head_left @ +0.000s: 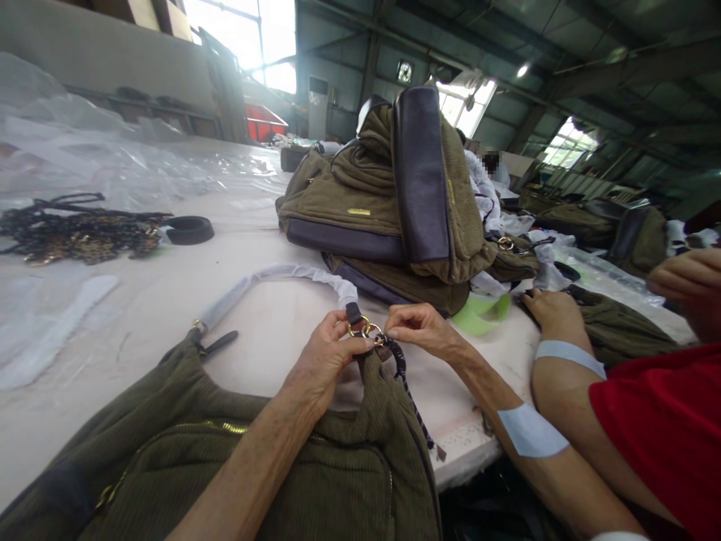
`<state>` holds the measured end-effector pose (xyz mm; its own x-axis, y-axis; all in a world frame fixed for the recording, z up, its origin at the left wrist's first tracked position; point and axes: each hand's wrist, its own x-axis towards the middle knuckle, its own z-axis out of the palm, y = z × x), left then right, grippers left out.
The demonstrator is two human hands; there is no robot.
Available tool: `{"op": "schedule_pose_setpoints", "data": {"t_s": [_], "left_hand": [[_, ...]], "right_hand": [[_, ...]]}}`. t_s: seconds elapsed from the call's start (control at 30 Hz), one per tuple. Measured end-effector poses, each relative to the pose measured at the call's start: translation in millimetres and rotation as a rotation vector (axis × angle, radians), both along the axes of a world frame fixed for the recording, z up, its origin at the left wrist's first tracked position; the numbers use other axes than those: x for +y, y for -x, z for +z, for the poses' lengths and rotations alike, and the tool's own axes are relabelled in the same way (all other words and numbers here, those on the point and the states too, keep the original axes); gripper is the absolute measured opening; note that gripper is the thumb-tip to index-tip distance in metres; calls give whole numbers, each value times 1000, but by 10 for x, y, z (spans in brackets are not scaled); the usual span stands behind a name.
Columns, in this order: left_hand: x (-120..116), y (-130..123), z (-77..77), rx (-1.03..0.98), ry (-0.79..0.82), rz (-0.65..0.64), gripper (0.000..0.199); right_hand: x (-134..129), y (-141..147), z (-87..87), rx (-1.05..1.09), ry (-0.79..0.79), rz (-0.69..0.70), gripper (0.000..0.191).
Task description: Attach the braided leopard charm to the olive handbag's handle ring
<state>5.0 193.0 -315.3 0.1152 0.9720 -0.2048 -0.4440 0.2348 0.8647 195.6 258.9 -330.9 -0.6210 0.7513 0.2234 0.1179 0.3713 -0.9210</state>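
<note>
An olive corduroy bag [270, 466] with a gold zipper lies in front of me. Its wrapped white handle [270, 276] arches over the table. My left hand [332, 349] is closed on the gold rings [363, 328] at the handle's right end, thumb pressed below them. Just right of the rings, my right hand [420, 329] is pinched at the gold clasp of a dark braided cord [401, 364]; what lies between its fingertips is too small to make out. The cord hangs down along the bag's right side.
Stacked olive bags [349, 195] stand behind my hands. Dark cords with gold clasps [84, 233] and a black roll [190, 230] lie left. A person in a red sleeve [659, 421] works close on my right, near green material [481, 313].
</note>
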Motion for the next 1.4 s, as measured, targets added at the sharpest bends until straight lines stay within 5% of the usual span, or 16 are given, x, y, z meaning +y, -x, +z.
{"op": "schedule_pose_setpoints", "data": {"t_s": [0.37,0.6,0.83,1.4], "left_hand": [[2,3,27,39,14,-28,44],[-25,76,87,179,39,-109,44],[-42,76,40,-6,35,-115,60],[-87,55,62,-292,-125,-224,57]], "right_hand": [[31,5,-116,99,335,161,28],[-124,98,-31,116,304,11,27],[-318,145,50,141,132,-128,27],[-597,126,515,-210,-383,-313,20]]}}
